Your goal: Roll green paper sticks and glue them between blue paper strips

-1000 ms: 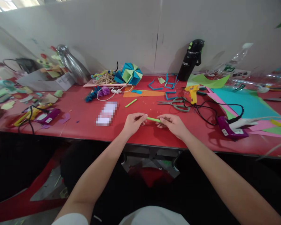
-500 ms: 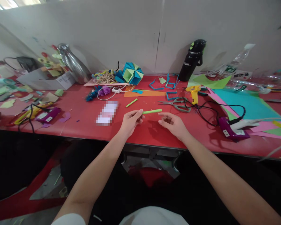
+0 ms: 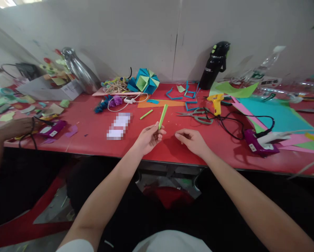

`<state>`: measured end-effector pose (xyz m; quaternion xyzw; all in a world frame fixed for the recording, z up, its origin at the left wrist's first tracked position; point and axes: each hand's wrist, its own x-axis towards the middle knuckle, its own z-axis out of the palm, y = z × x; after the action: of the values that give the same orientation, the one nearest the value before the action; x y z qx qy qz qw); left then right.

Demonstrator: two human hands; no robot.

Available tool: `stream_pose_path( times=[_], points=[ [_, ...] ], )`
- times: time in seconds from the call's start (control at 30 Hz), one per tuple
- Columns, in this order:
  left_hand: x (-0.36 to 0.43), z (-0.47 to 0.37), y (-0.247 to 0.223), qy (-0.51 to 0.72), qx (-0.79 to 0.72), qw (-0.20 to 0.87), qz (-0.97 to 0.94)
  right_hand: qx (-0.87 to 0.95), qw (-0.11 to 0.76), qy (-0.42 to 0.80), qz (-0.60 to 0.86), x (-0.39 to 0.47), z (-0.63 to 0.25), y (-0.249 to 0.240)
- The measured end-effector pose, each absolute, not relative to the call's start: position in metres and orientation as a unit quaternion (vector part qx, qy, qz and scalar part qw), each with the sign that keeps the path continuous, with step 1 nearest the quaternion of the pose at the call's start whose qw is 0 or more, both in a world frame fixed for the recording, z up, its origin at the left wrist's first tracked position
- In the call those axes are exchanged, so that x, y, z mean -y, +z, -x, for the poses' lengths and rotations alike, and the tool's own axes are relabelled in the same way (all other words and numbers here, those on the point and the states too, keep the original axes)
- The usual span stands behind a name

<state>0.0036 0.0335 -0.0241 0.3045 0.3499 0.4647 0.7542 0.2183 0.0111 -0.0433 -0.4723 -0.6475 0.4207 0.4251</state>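
My left hand (image 3: 151,138) pinches the lower end of a folded light-green paper strip (image 3: 163,116), which points up and slightly right above the red table. To its right, my right hand (image 3: 190,139) has its fingers curled together, apart from the strip, and nothing shows in them. A second, thinner green strip (image 3: 146,114) lies on the table beyond my left hand. Grey-handled scissors (image 3: 202,118) rest behind my right hand, near a yellow hot glue gun (image 3: 216,102). Folded blue paper strips (image 3: 191,106) lie farther back.
A blurred-out phone-like rectangle (image 3: 119,126) lies left of my hands. A purple power socket (image 3: 259,141) with cables sits at right, beside coloured paper sheets (image 3: 272,113). Behind stand a paper ball (image 3: 146,82), a black bottle (image 3: 214,66) and a steel flask (image 3: 80,70). Another person's hand (image 3: 20,127) is at left.
The green strip in my left hand has swung from nearly level to nearly upright. My right hand's fingers have drawn together. The other person's hand has moved in over the table at left.
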Motion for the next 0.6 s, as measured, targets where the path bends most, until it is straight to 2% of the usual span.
stream_pose_path(
  times=[0.2,0.47,0.6],
  points=[
    [-0.035,-0.003,-0.022,0.482,-0.333,0.758,-0.285,0.608,0.449,0.434,0.491,-0.01,-0.218,-0.045],
    [-0.032,-0.008,-0.02,0.493,-0.32,0.753,-0.297,0.635,0.507,0.346,0.469,-0.006,-0.213,-0.042],
    [-0.025,-0.015,-0.023,0.462,-0.312,0.772,-0.305,0.696,0.487,0.286,0.444,-0.001,-0.206,-0.036]
  ],
)
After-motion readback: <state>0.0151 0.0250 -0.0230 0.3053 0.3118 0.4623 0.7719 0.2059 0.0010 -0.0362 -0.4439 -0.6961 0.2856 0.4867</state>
